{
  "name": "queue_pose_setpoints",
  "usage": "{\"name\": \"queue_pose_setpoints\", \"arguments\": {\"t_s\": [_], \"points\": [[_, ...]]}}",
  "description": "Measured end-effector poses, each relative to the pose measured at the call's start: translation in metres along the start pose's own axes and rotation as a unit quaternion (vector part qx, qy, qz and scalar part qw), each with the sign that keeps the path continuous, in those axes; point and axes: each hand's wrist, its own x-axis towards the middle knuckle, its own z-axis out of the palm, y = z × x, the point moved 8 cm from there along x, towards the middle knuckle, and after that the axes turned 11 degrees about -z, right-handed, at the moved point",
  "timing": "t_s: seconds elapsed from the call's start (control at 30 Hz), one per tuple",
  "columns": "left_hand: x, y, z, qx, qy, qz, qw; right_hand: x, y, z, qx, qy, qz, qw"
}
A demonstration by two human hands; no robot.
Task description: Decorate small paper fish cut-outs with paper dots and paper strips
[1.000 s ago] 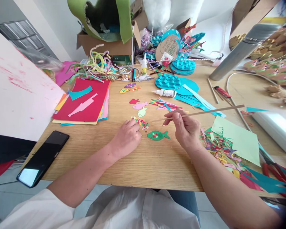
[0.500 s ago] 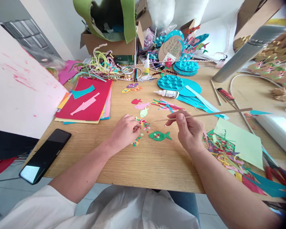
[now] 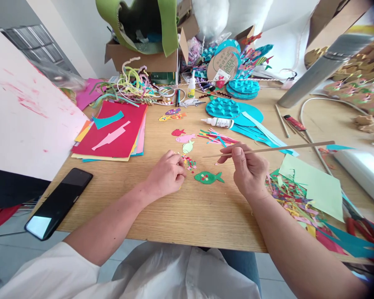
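Note:
Between my hands a green paper fish (image 3: pixel 209 177) with small red and pale dots lies flat on the wooden table (image 3: pixel 187 216). My right hand (image 3: pixel 249 170) pinches a thin wooden stick (image 3: pixel 286 147), its tip pointing left above the fish. My left hand (image 3: pixel 168 172) rests at a pile of tiny paper dots (image 3: pixel 191 162), fingers curled together; what they hold, if anything, is hidden. Behind the pile lie a pale green paper fish (image 3: pixel 188 146), a pink one (image 3: pixel 185 138) and a red one (image 3: pixel 178 132).
A phone (image 3: pixel 59 203) and stacked coloured paper (image 3: pixel 121 133) lie on the left. A white glue bottle (image 3: pixel 220 122) and paper strips (image 3: pixel 216 136) are at the back. Paper scraps (image 3: pixel 294 201), a pale green sheet (image 3: pixel 314 182) and scissors (image 3: pixel 361 228) lie on the right.
My left hand has turned and shifted slightly, now covering the yellow and green dots nearer me. My right hand, with the stick, has barely moved.

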Motion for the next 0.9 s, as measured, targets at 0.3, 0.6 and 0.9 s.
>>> {"name": "queue_pose_setpoints", "arguments": {"t_s": [0.3,0.6,0.9], "points": [[0.001,-0.005,-0.002,-0.008,0.014,0.004,1.0,0.0,-0.007,0.008,0.03,-0.053,-0.039,0.997],[0.0,-0.007,0.002,0.02,-0.015,0.018,1.0,-0.002,-0.033,0.03,0.025,-0.169,-0.115,0.979],[0.0,-0.007,0.002,0.02,-0.011,0.029,0.999,-0.012,-0.041,0.052,0.033,-0.294,-0.164,0.941]]}}
